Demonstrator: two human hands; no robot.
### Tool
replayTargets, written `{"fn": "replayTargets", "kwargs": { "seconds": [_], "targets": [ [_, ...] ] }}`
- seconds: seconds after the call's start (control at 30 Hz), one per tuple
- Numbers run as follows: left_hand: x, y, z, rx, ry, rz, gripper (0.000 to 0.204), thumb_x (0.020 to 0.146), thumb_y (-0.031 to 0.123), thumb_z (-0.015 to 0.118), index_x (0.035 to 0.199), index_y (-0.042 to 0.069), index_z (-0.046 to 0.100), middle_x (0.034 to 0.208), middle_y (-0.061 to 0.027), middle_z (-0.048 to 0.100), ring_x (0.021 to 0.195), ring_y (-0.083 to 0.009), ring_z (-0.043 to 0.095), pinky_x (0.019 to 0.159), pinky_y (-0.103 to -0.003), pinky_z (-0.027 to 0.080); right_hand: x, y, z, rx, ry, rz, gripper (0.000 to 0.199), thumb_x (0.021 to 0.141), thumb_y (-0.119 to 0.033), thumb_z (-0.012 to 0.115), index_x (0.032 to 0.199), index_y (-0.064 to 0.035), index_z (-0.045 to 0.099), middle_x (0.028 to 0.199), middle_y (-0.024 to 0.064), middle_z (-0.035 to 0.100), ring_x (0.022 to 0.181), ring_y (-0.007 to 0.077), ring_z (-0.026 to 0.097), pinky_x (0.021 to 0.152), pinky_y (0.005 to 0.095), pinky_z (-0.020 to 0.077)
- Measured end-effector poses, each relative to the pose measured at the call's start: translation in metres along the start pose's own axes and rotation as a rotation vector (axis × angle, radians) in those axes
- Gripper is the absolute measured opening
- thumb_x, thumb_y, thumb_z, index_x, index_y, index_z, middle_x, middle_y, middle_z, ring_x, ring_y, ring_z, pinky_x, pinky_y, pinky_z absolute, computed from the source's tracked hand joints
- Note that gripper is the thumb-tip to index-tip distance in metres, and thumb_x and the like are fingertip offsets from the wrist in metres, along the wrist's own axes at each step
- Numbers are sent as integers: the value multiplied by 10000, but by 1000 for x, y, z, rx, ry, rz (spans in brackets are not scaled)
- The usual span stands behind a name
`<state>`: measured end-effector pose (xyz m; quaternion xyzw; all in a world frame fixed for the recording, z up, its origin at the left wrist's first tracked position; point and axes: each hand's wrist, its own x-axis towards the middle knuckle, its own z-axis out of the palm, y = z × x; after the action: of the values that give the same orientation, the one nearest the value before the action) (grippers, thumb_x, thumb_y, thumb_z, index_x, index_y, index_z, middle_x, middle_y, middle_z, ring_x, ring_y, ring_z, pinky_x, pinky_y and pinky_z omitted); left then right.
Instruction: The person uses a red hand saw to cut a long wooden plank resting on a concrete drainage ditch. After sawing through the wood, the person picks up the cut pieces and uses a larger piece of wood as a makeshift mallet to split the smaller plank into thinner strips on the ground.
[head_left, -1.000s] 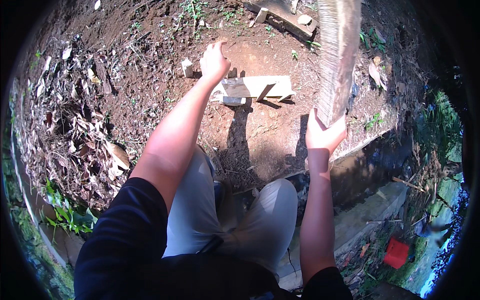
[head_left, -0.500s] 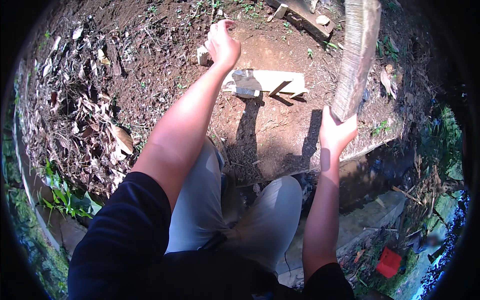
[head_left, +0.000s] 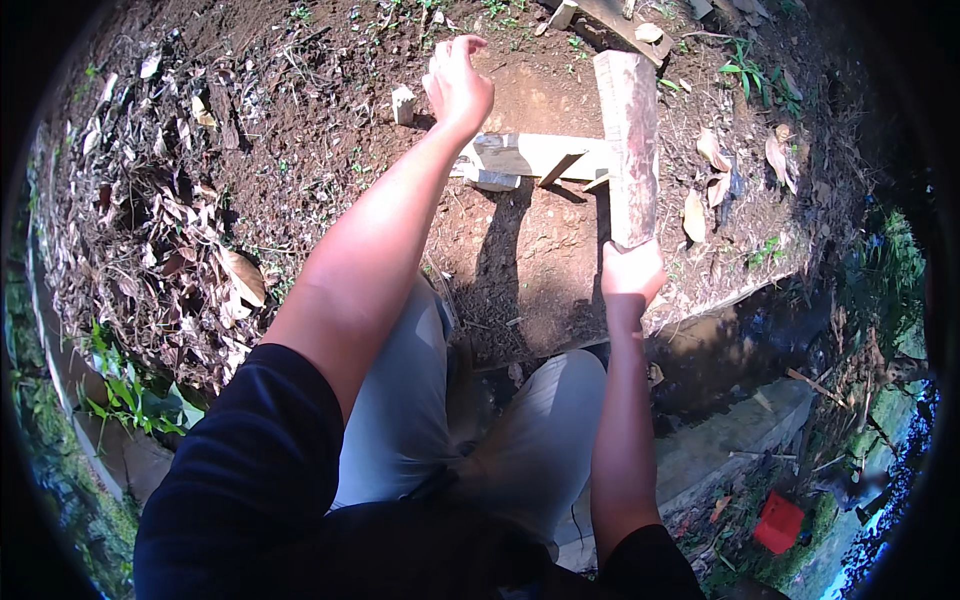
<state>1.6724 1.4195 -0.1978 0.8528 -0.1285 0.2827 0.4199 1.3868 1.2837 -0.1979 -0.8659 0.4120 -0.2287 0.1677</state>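
Wooden plank [head_left: 628,145], one long weathered piece, is what I see gripped in the head view: my right hand [head_left: 630,275] is wrapped tight around its near end, fingers closed over the wood, and the plank runs away from me with its far end up near the top of the picture. It crosses over the right end of one flat pale board [head_left: 535,155] that lies on the bare soil [head_left: 540,250]; I cannot tell whether the two touch. Taking that flat board as my landmark: my left hand [head_left: 458,85] hovers just beyond its left end, fingers loosely curled and partly spread, holding nothing. One small pale wood block [head_left: 403,103] sits on the ground left of that hand, farther left of the board. Two thin slats poke out from under the board's near edge, toward its right end. Beyond the board, at the top edge, I count one more length of scrap timber [head_left: 610,15]. Far left of the board lies a spread of dry leaves [head_left: 150,230]. Nearer to me than the board are my two knees in grey trousers [head_left: 480,440], and to the lower right, well away, one small red object [head_left: 778,522].
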Motion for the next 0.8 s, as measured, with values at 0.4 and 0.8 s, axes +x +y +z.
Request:
{"fn": "replayTargets", "kwargs": {
  "seconds": [0.4,0.8],
  "targets": [
    [-3,8,13,-28,-87,-9,478,735,-88,568,1125,182,622,1097,-34,642,1031,-213,629,886,-369,476,-27,53,55,-21,-106,153,472,736,-177,772,1160,-30,626,882,255,700,871,423,700,783,459,553],
    [-5,8,10,-25,-12,62,449,750,-93,541,1104,171,621,1062,-27,654,964,-211,647,852,-377,490,-29,55,53,-48,17,108,326,780,-217,737,1026,-23,644,801,267,683,798,433,690,722,491,548]
  ]
}}
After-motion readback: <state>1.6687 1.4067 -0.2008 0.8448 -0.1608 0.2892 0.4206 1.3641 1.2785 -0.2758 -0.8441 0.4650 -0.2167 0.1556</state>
